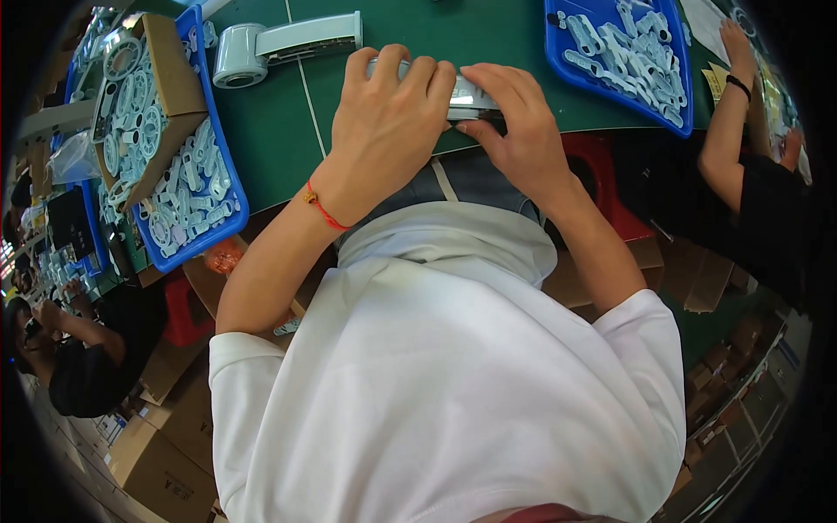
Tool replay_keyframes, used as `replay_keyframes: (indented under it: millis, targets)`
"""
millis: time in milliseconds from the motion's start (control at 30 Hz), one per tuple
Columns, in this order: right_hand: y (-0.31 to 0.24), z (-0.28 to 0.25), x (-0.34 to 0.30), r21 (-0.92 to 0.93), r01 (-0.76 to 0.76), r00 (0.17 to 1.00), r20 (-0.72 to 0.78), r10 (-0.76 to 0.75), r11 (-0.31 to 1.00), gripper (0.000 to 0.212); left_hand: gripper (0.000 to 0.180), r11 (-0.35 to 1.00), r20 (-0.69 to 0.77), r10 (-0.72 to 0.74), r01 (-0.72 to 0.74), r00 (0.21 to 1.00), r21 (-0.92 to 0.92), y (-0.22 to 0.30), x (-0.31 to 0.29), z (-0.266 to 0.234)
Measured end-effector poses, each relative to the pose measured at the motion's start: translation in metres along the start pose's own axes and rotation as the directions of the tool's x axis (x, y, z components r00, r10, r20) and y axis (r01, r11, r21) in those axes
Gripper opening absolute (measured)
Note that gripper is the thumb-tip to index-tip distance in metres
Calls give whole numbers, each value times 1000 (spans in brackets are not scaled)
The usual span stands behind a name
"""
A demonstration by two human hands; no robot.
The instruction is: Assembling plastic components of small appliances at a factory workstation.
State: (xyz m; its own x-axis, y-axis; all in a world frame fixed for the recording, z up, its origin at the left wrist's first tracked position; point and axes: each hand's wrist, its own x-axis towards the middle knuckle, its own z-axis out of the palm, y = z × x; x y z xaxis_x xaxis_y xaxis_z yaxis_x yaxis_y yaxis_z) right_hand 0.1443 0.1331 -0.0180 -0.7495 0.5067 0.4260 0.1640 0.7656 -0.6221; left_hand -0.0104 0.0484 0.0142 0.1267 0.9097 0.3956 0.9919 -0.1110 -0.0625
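Head view: the pale housing (pixel 466 98) lies between both hands above the tabletop's (pixel 253 122) near edge, its long axis apparently crosswise. The left hand (pixel 388 118) wraps its left end from above, knuckles bent (covering much of it); the right hand (pixel 527 131) pinches the right end, forearms angled inward.

Small dark characters (pixel 179 490) on a brown cardboard box (pixel 157 462)
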Motion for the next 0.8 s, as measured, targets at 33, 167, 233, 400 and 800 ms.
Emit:
replay_keyframes:
  millis: [33, 167, 233, 400, 800]
  targets:
    - [-1, 3, 1, -22, -5, 999, -36, 4, 1000, 55, 40, 1000, 3, -2, 2, 1000, 1, 0, 1, 0]
    - [1, 9, 0, -47, -13, 994, -110, 8, 999, 52, 36, 999, -15, -22, 21, 1000, -30, -1, 1, 3]
    - [3, 10, 1, -36, -18, 993, -119, 14, 999, 52, 35, 998, -8, -30, 30, 1000, -49, -2, 1, 4]
    - [5, 13, 1, -41, -4, 988, -152, -2, 999, 51, 49, 997, 28, -38, 40, 999, -72, -4, 5, -5]
    - [5, 17, -12, -142, 63, 980, -180, -89, 988, 41, 44, 1000, -142, -28, 25, 990, -18, 1, -10, 12]
